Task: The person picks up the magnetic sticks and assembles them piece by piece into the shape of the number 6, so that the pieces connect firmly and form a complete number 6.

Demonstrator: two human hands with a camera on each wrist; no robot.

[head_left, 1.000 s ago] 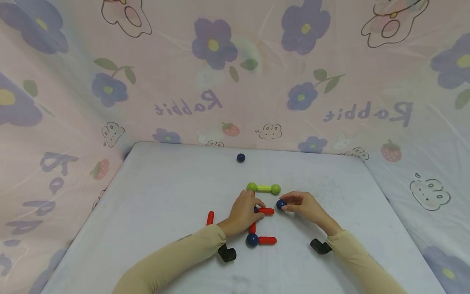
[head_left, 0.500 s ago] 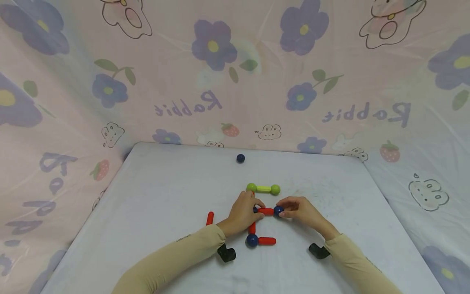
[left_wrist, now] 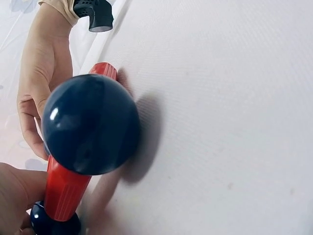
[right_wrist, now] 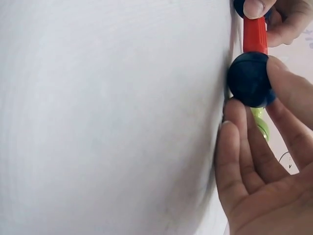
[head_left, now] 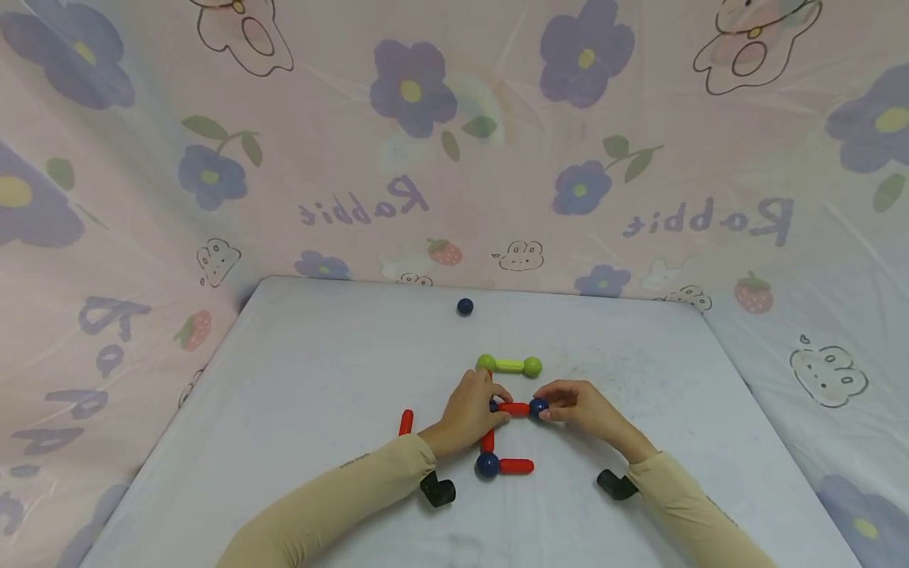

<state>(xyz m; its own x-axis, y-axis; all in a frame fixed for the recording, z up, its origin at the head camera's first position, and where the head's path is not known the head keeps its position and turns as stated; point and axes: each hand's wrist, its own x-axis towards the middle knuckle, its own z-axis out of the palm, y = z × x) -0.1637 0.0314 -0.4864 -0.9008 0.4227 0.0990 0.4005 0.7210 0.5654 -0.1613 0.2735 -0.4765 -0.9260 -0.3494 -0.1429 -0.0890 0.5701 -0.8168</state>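
Change: a second ago the right hand (head_left: pixel 578 406) held its navy ball (head_left: pixel 539 407) clear of the red rod (head_left: pixel 514 409); now ball and rod end touch.
Right hand: thumb and fingertips pinch the ball.
Left hand (head_left: pixel 470 410): fingers curled on the rod's other end, hiding most of a second navy ball (head_left: pixel 494 405).
Lower assembly: navy ball (head_left: pixel 487 464) with two red rods, one partly covered.
Table (head_left: pixel 319 379): green dumbbell piece (head_left: pixel 509 364), loose navy ball (head_left: pixel 465 306), stray red rod (head_left: pixel 406 421).

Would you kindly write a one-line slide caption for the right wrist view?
The right hand pinches a dark blue ball against the end of a red rod on the white table.
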